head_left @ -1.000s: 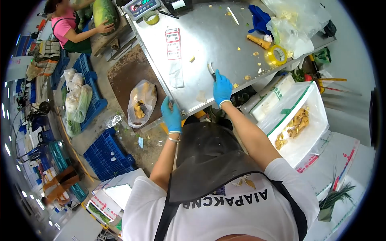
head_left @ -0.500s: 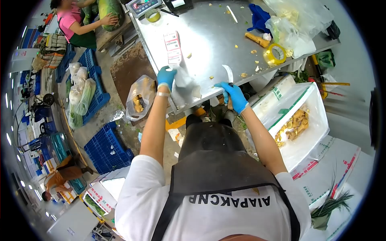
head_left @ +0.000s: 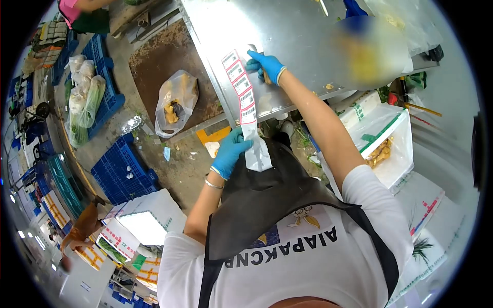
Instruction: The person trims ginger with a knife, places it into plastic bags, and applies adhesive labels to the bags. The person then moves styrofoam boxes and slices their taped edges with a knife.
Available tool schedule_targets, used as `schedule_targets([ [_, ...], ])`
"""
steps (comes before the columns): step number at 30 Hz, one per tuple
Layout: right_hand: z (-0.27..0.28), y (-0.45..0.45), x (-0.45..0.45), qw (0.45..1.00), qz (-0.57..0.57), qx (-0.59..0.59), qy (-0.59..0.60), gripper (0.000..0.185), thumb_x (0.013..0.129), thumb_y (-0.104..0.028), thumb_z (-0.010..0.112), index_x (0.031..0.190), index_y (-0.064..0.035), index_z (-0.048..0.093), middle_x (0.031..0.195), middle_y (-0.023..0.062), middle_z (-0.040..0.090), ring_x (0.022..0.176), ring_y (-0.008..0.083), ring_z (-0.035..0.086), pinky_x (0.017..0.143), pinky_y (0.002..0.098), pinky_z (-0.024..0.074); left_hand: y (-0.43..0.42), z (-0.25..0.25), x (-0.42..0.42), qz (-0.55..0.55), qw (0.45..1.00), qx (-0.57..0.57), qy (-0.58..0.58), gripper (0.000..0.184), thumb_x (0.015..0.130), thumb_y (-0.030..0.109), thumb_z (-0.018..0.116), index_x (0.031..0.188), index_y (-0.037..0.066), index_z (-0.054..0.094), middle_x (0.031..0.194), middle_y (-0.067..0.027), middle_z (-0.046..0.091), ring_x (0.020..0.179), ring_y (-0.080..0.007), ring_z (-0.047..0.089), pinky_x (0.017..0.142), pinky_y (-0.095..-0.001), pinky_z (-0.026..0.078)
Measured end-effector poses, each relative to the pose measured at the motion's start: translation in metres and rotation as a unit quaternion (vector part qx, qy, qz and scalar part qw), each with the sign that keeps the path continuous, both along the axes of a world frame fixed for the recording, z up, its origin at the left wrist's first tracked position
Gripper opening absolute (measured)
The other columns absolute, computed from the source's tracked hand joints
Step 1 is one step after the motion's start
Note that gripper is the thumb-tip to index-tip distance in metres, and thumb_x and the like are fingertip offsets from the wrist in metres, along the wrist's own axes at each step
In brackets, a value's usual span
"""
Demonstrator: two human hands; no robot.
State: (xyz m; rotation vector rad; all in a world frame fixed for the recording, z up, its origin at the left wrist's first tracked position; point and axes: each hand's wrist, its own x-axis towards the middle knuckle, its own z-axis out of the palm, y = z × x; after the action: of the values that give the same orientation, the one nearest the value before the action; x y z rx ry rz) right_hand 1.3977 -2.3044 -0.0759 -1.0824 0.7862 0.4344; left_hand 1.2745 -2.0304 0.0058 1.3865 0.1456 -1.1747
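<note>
My left hand (head_left: 230, 153), in a blue glove, grips the lower part of a strip of printed labels (head_left: 240, 82) near my apron. The strip runs up from my fingers over the table edge onto the metal table (head_left: 210, 31), and its blank tail hangs below the hand. My right hand (head_left: 266, 66), gloved in blue too, is closed around a small knife (head_left: 267, 78) over the table, just right of the strip's upper end. Part of its handle shows below the fingers; the blade is mostly hidden.
A plastic bag of ginger (head_left: 173, 105) sits on a brown board left of the table. To the right stands a lined foam box (head_left: 395, 136) with ginger inside. Blue pallets (head_left: 123, 172) lie on the floor. The table's right side is blurred. Another person's arm (head_left: 92, 4) shows at upper left.
My left hand has drawn the label strip down toward my apron, off the table edge. My right hand has moved up and left with the knife, closer to the strip. The view has shifted.
</note>
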Motion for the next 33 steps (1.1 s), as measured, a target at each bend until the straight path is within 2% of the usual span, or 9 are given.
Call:
schedule_targets([
  [8, 0.016, 0.020, 0.045, 0.984, 0.152, -0.087, -0.018, 0.062, 0.086, -0.061, 0.057, 0.096, -0.0009, 0.066, 0.070, 0.0082, 0.070, 0.044, 0.0051, 0.042, 0.040, 0.0210, 0.0362, 0.017, -0.001, -0.001, -0.044, 0.999, 0.024, 0.000, 0.051, 0.083, 0.004, 0.063, 0.132, 0.000, 0.049, 0.111, 0.0003, 0.060, 0.092, -0.0072, 0.054, 0.084, -0.0225, 0.045],
  [9, 0.012, 0.023, 0.047, 0.978, 0.175, -0.109, -0.022, 0.071, 0.085, -0.067, 0.053, 0.103, 0.0006, 0.066, 0.068, 0.0100, 0.069, 0.043, 0.0063, 0.043, 0.037, 0.0227, 0.0359, 0.016, -0.007, -0.005, 0.004, 1.000, -0.013, -0.020, 0.052, 0.079, 0.010, 0.069, 0.128, 0.002, 0.054, 0.077, 0.0046, 0.049, 0.069, -0.0053, 0.046, 0.063, -0.0200, 0.042],
  [16, 0.026, 0.032, 0.051, 0.932, 0.324, -0.153, -0.060, 0.072, 0.086, -0.072, 0.044, 0.109, -0.0086, 0.071, 0.062, 0.0049, 0.058, 0.044, 0.0087, 0.044, 0.037, 0.0251, 0.0340, 0.011, -0.001, -0.003, -0.062, 0.995, 0.023, -0.076, 0.049, 0.080, 0.013, 0.068, 0.127, 0.006, 0.055, 0.076, 0.0024, 0.050, 0.069, -0.0071, 0.046, 0.065, -0.0232, 0.044],
  [20, 0.029, 0.030, 0.058, 0.951, 0.236, -0.164, -0.117, 0.068, 0.087, -0.070, 0.044, 0.102, -0.0104, 0.074, 0.060, 0.0042, 0.053, 0.045, 0.0100, 0.044, 0.036, 0.0254, 0.0335, 0.005, 0.020, 0.007, -0.109, 0.985, 0.091, -0.097, 0.039, 0.081, 0.015, 0.069, 0.116, 0.004, 0.059, 0.073, 0.0015, 0.049, 0.067, -0.0079, 0.046, 0.064, -0.0242, 0.043],
  [21, 0.012, 0.022, 0.067, 0.961, 0.198, -0.128, -0.142, 0.061, 0.087, -0.064, 0.052, 0.102, -0.0082, 0.073, 0.062, 0.0040, 0.054, 0.046, 0.0091, 0.044, 0.036, 0.0251, 0.0338, 0.002, 0.025, 0.010, -0.134, 0.978, 0.122, -0.104, 0.036, 0.081, 0.016, 0.069, 0.113, 0.003, 0.059, 0.072, 0.0014, 0.049, 0.067, -0.0080, 0.045, 0.064, -0.0243, 0.043],
  [25, 0.054, 0.008, 0.088, 0.955, 0.132, -0.177, -0.197, 0.051, 0.085, -0.049, 0.066, 0.103, -0.0019, 0.070, 0.067, 0.0042, 0.059, 0.046, 0.0071, 0.045, 0.036, 0.0239, 0.0346, -0.004, -0.003, 0.008, -0.081, 0.984, 0.094, -0.131, 0.032, 0.080, 0.017, 0.069, 0.105, 0.000, 0.059, 0.070, 0.0010, 0.048, 0.066, -0.0080, 0.045, 0.063, -0.0245, 0.043],
  [28, 0.081, -0.007, 0.096, 0.943, 0.131, -0.192, -0.236, 0.050, 0.085, -0.048, 0.066, 0.103, -0.0008, 0.069, 0.071, 0.0040, 0.062, 0.049, 0.0064, 0.047, 0.038, 0.0219, 0.0360, -0.015, -0.021, 0.021, -0.061, 0.988, 0.093, -0.109, 0.033, 0.079, 0.016, 0.070, 0.105, -0.001, 0.059, 0.070, 0.0007, 0.049, 0.066, -0.0076, 0.045, 0.063, -0.0243, 0.043],
  [32, 0.043, -0.023, 0.129, 0.934, 0.128, -0.242, -0.228, 0.050, 0.086, -0.044, 0.065, 0.108, 0.0009, 0.068, 0.084, 0.0052, 0.064, 0.062, 0.0101, 0.054, 0.049, 0.0243, 0.0425, -0.042, -0.053, 0.043, -0.029, 0.972, 0.146, -0.181, 0.035, 0.077, 0.018, 0.074, 0.104, 0.000, 0.062, 0.073, -0.0012, 0.056, 0.067, -0.0094, 0.053, 0.064, -0.0260, 0.046],
  [33, 0.037, -0.031, 0.129, 0.941, 0.142, -0.235, -0.200, 0.052, 0.086, -0.044, 0.066, 0.114, -0.0001, 0.066, 0.094, 0.0066, 0.066, 0.068, 0.0123, 0.056, 0.059, 0.0250, 0.0459, -0.047, -0.060, 0.047, -0.014, 0.967, 0.166, -0.194, 0.036, 0.076, 0.019, 0.074, 0.104, 0.000, 0.062, 0.073, -0.0021, 0.058, 0.067, -0.0104, 0.055, 0.064, -0.0270, 0.047],
])
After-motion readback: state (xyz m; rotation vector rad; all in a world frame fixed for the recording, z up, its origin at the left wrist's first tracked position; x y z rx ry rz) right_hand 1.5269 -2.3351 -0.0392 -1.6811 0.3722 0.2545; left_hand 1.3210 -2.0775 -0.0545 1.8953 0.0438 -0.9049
